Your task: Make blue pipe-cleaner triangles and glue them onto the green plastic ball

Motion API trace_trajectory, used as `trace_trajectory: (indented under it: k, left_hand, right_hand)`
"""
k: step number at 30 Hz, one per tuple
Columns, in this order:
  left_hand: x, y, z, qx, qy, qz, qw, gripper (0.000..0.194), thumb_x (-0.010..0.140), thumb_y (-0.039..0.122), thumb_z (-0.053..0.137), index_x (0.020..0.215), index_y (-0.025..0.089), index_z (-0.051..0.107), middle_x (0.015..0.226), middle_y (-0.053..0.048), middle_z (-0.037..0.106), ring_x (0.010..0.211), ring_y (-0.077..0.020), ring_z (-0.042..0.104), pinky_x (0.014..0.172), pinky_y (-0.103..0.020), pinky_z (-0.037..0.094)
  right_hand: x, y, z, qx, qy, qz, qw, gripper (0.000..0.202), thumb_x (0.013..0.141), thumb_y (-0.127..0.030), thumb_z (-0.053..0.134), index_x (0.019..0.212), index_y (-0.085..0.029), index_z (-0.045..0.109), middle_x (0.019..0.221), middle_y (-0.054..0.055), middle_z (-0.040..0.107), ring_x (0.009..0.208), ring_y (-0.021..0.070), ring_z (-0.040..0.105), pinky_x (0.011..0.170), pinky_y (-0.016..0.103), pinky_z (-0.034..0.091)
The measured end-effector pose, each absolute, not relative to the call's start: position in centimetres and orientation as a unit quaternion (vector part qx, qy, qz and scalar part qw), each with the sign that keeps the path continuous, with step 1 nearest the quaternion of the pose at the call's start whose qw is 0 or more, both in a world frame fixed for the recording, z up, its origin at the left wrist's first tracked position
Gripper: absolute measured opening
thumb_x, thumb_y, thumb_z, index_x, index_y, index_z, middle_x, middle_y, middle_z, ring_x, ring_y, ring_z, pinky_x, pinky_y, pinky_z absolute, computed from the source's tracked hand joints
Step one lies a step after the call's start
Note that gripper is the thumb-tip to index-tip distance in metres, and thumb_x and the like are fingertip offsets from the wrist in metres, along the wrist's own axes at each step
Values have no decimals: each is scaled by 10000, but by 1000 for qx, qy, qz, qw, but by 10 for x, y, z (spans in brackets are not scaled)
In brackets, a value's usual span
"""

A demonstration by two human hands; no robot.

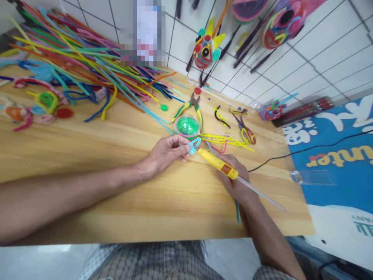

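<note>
My left hand (167, 153) pinches a small light-blue pipe-cleaner loop (193, 146) against the wooden table (87, 155). My right hand (236, 182) grips a yellow glue gun (217, 163), its nozzle touching the blue loop. A clear glue stick (262, 196) sticks out of the gun's back end. Just beyond the loop sits a green transparent dome with a pink rim (187, 126).
A large heap of coloured pipe cleaners (81, 66) covers the table's far left. Pliers (194, 105), scissors (246, 130) and yellow scraps (224, 140) lie behind the dome. A black cord (305, 149) runs right over a blue banner (338, 155). Pipe-cleaner masks (205, 48) hang on the tiled wall.
</note>
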State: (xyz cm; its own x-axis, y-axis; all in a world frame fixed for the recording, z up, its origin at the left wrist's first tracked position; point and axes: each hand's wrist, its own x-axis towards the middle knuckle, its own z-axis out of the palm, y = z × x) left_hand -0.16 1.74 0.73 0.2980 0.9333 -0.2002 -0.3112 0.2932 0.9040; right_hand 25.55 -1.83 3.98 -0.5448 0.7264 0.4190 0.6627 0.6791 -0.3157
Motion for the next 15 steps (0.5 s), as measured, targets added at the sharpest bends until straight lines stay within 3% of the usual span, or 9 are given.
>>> trace_trajectory:
  k: [5,10,15]
  left_hand:
    - [-1,14,5,419,388,465,677,322,722,398,840,839,160,658,756,-2,690,678,-129,650,612,-250,560]
    - [-2,10,6,451,397,458,655,314,745,424,835,822,178,655,711,7,679,647,-125,626,614,-243,540]
    - [-3,9,6,483,423,453,618,285,730,417,852,833,202,697,710,16,675,638,-126,599,601,-231,515]
  right_hand:
    - [266,-24,53,-441,-851,96,269,283,958,-226,611,1239,-250,619,1110,85,750,1005,242,733,854,387,617]
    - [313,-21,65,-561,-739,167,333,201,924,-330,679,1095,-226,704,1019,61,762,925,232,725,820,378,606]
    - [410,3,60,-698,-600,78,383,336,876,-411,673,1087,-153,719,973,91,764,766,193,671,673,318,557]
